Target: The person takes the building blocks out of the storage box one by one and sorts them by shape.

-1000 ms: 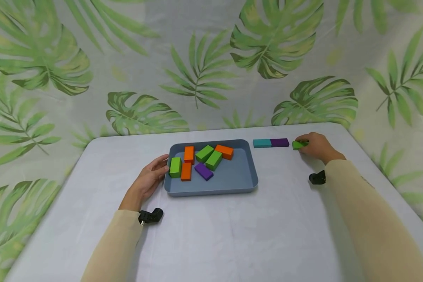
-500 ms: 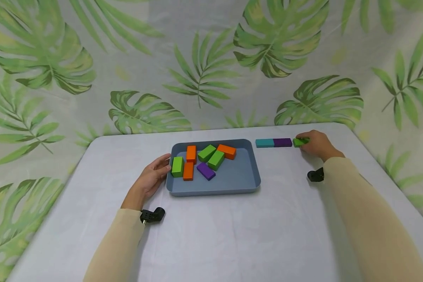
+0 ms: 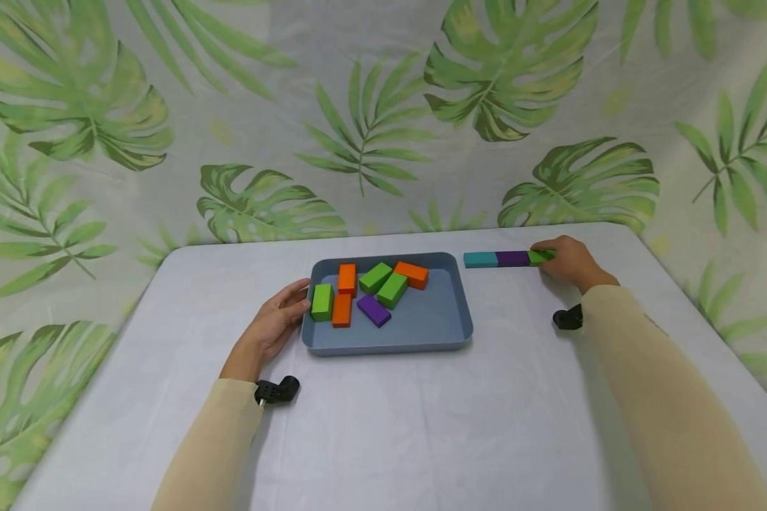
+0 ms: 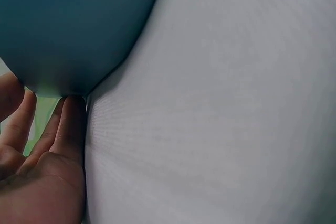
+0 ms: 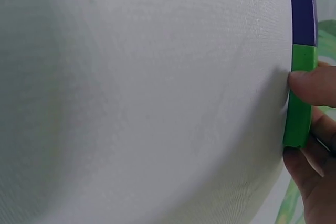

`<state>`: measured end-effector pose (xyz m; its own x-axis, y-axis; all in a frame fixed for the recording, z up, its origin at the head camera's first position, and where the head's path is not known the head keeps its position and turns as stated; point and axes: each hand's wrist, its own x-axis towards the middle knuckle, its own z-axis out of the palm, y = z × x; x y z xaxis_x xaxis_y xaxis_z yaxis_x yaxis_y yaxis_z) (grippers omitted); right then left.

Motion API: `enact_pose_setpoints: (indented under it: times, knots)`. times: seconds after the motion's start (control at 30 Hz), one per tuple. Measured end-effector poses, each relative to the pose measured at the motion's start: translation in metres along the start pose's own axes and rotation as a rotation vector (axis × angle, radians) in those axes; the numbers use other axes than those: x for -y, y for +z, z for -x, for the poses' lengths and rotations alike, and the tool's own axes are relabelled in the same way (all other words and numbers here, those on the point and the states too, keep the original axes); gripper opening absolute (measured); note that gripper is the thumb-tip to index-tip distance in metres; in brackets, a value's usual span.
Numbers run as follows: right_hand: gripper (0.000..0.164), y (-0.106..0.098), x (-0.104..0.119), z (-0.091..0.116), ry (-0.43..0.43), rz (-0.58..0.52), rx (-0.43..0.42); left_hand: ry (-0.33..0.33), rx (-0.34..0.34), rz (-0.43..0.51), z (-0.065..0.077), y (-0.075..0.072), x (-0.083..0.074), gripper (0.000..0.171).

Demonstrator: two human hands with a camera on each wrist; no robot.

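Observation:
At the right back of the table my right hand (image 3: pixel 572 262) pinches a green block (image 5: pixel 298 111) between thumb and fingers. The block's end meets a purple block (image 3: pixel 513 259), which sits end to end with a teal block (image 3: pixel 480 260), so the three form a straight row. My left hand (image 3: pixel 273 323) rests against the left side of a grey-blue tray (image 3: pixel 434 312). Its fingers (image 4: pixel 71 124) lie fairly straight along the tray's outer wall. In the tray lie several green blocks (image 3: pixel 322 303), orange blocks (image 3: pixel 341 311) and one purple block (image 3: pixel 373 311).
A white cloth covers the table (image 3: pixel 383 419). Behind it hangs a leaf-patterned curtain (image 3: pixel 371 128), close to the table's back edge. Black wrist cameras (image 3: pixel 278 389) sit on both forearms.
My right hand has slid the green block left, and the gap between it and the purple block has gone. The left hand stays at the tray.

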<state>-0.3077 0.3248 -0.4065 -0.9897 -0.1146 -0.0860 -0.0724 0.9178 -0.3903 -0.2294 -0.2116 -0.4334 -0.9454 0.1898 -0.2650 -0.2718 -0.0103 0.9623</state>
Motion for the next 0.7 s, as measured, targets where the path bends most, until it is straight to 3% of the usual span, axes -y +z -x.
enact_pose_setpoints:
  times: [0.7]
  knots:
    - [0.049, 0.0018, 0.0005, -0.0015, -0.014, 0.006, -0.008, -0.003, 0.0, -0.012, 0.0013, 0.0001, -0.0012, 0.061]
